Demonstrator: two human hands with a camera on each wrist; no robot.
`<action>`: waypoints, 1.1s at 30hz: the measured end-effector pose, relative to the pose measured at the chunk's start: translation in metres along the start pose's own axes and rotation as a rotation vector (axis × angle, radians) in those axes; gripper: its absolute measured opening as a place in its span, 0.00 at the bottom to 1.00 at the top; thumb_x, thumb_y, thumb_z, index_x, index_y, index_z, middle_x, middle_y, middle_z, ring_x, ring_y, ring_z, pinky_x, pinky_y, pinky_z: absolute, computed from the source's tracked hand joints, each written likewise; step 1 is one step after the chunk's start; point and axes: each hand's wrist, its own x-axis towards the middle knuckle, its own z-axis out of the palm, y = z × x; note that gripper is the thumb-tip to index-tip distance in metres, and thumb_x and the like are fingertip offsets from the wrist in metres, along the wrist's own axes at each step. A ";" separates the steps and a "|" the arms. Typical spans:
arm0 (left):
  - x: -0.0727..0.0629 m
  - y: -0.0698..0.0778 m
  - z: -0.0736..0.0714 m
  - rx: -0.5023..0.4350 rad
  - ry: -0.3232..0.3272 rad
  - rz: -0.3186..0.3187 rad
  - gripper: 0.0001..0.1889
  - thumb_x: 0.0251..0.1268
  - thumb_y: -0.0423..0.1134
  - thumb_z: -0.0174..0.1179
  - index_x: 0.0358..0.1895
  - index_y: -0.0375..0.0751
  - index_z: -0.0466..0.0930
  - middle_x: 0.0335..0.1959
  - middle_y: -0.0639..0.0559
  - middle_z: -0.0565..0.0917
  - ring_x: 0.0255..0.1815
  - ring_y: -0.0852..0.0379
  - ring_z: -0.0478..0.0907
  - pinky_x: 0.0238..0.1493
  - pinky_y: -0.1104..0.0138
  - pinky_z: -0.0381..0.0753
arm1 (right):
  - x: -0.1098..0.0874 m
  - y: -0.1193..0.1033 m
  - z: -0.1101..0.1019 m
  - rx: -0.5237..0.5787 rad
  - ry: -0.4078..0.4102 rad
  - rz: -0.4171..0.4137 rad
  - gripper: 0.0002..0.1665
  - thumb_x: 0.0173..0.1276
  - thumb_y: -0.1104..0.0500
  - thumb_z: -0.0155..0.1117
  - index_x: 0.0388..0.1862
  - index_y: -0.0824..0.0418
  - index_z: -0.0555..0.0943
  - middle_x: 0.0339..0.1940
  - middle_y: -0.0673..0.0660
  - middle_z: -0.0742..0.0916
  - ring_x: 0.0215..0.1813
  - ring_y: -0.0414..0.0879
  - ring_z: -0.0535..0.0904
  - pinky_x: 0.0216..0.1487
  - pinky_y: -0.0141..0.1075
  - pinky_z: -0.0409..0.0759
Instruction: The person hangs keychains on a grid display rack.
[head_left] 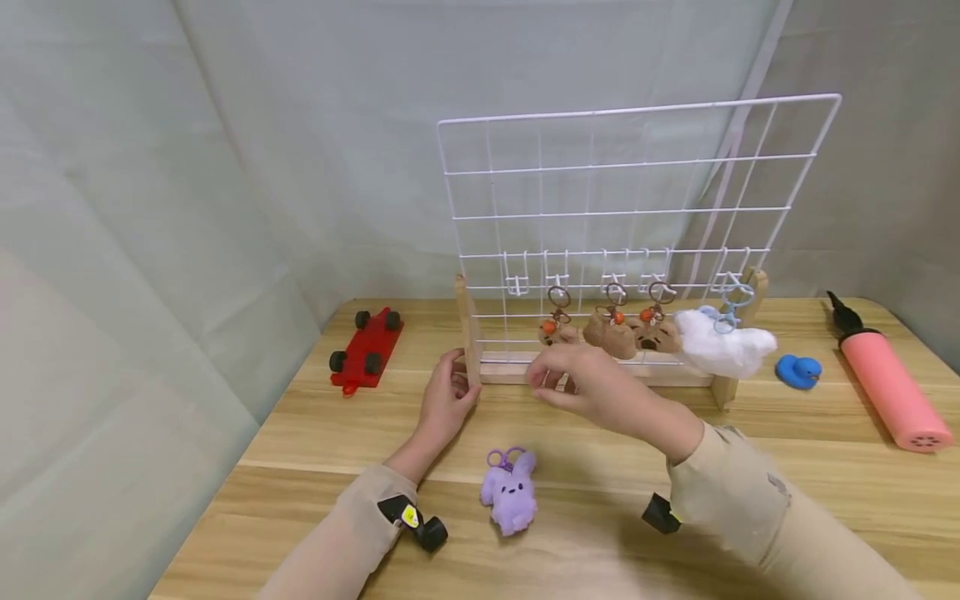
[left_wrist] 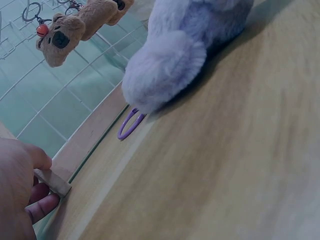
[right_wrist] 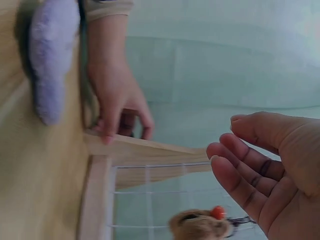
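Observation:
My left hand (head_left: 446,402) grips the foot of the left wooden post (head_left: 469,333) on a white wire-grid rack (head_left: 645,162), with the thumb on the near side. The right hand (head_left: 603,392) hovers in front of the rack's base with fingers loosely bent and nothing between them, as the right wrist view shows (right_wrist: 260,175). Just beyond it hang several brown bear keychains (head_left: 611,335) on hooks, the leftmost partly hidden by the hand. A white plush keychain (head_left: 723,343) hangs at the right end. Between the forearms lies a purple plush bunny keychain (head_left: 513,500) with its rings toward the rack.
A red toy car (head_left: 367,350) with black wheels lies at the left of the wooden table (head_left: 315,467). To the right are a blue rubber duck (head_left: 798,372) and a pink hand pump (head_left: 894,387). The leftmost hook (head_left: 516,279) on the grid bears no keychain.

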 end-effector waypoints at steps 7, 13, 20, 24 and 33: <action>0.001 0.001 0.000 -0.007 0.001 -0.002 0.30 0.55 0.22 0.62 0.63 0.30 0.63 0.44 0.34 0.78 0.37 0.47 0.79 0.34 0.73 0.81 | 0.001 0.015 0.025 0.039 -0.048 0.035 0.04 0.64 0.63 0.65 0.38 0.59 0.81 0.35 0.51 0.86 0.35 0.37 0.81 0.36 0.29 0.82; 0.001 0.001 0.000 -0.005 0.006 -0.008 0.30 0.55 0.23 0.63 0.63 0.31 0.63 0.44 0.35 0.78 0.36 0.50 0.78 0.34 0.74 0.81 | 0.003 0.031 0.050 0.029 -0.077 0.028 0.04 0.63 0.63 0.66 0.36 0.60 0.82 0.33 0.51 0.86 0.34 0.37 0.81 0.37 0.32 0.83; 0.000 0.001 0.001 0.006 0.005 0.006 0.30 0.56 0.23 0.62 0.62 0.30 0.63 0.44 0.34 0.78 0.37 0.48 0.79 0.34 0.72 0.81 | 0.004 0.041 0.071 0.067 -0.123 0.073 0.05 0.60 0.65 0.67 0.36 0.64 0.83 0.33 0.52 0.87 0.34 0.39 0.82 0.38 0.29 0.82; 0.000 0.002 0.001 0.013 0.006 0.013 0.30 0.56 0.23 0.63 0.63 0.30 0.63 0.44 0.34 0.78 0.37 0.47 0.79 0.34 0.72 0.82 | 0.003 0.043 0.078 0.060 -0.137 0.092 0.05 0.60 0.64 0.67 0.36 0.63 0.83 0.32 0.52 0.87 0.33 0.38 0.81 0.38 0.28 0.82; 0.000 0.004 0.001 0.016 0.006 -0.011 0.30 0.56 0.23 0.63 0.63 0.31 0.63 0.44 0.35 0.78 0.37 0.48 0.79 0.34 0.73 0.81 | 0.001 0.047 0.089 0.058 -0.135 0.084 0.05 0.59 0.62 0.69 0.34 0.60 0.83 0.31 0.50 0.87 0.32 0.36 0.81 0.37 0.24 0.81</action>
